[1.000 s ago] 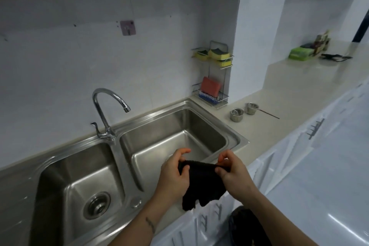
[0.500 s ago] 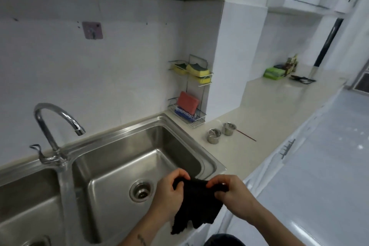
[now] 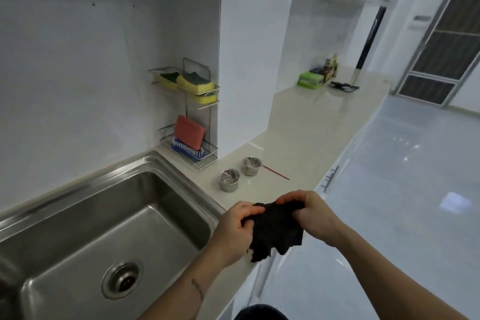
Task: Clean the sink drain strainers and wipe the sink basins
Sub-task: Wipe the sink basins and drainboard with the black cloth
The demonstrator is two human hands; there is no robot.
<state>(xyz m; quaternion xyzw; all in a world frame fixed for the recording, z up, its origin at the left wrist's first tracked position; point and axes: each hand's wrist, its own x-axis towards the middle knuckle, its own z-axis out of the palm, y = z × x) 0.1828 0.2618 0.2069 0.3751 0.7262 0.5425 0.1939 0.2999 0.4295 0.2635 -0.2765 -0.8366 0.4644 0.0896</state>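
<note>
A black cloth (image 3: 275,231) hangs between my two hands over the counter's front edge, right of the sink. My left hand (image 3: 235,231) grips its left upper corner and my right hand (image 3: 313,215) pinches its right upper corner. The steel right basin (image 3: 78,231) lies at lower left with its open drain (image 3: 122,280). Two small steel drain strainers stand on the beige counter (image 3: 298,143): the nearer strainer (image 3: 229,180) and the farther strainer (image 3: 251,166).
A wire rack (image 3: 191,117) at the wall holds yellow sponges (image 3: 194,83), a red pad and a blue brush. A thin red stick (image 3: 276,172) lies beside the strainers. Green packs and a black tool lie far down the counter. White cabinet fronts and a glossy floor are on the right.
The view has swung right, so the faucet and left basin have left the frame. My hands and the cloth have moved from above the right basin to over the counter beside it.
</note>
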